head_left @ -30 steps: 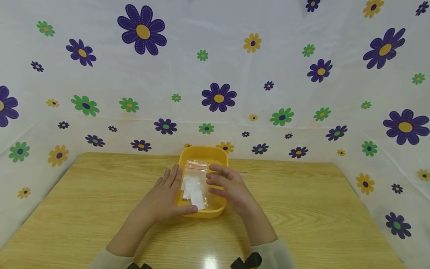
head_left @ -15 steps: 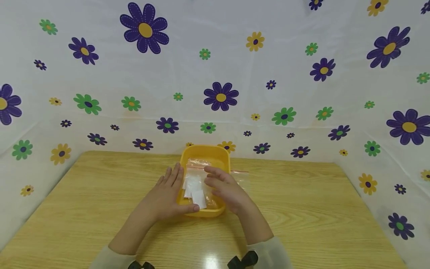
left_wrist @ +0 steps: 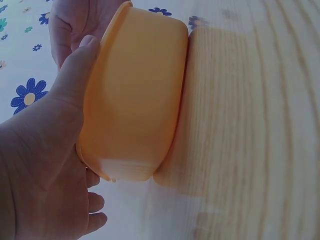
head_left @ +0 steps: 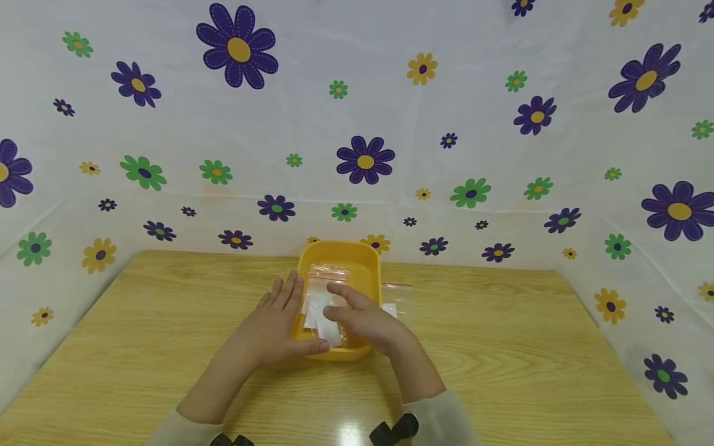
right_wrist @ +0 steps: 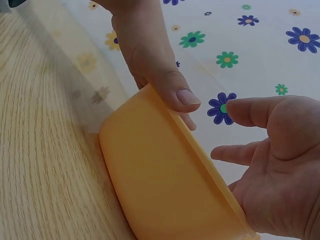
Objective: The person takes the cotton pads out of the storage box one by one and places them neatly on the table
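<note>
In the yellow tray [head_left: 365,267] lay clear bags [head_left: 319,303] of white pieces [head_left: 329,333], probably light, limp and slippery, best pinched at the red-lined edge [head_left: 327,277]. The left hand [head_left: 273,328] rested along the tray's rim [head_left: 343,355], fingers straight; the right hand [head_left: 370,323] was over the bags, fingers parted, gripping nothing visible. Another bag [head_left: 390,308] lay on the worktop [head_left: 502,334].

Your left sleeve [head_left: 184,430] and right sleeve [head_left: 443,421] are plain, pale cream and stop short of your left hand [head_left: 273,325] and right hand [head_left: 368,323], both bare. Beside them you wear a black left fitting [head_left: 224,440], partly visible, and a black right fitting [head_left: 405,426] with two blocky knobs.
</note>
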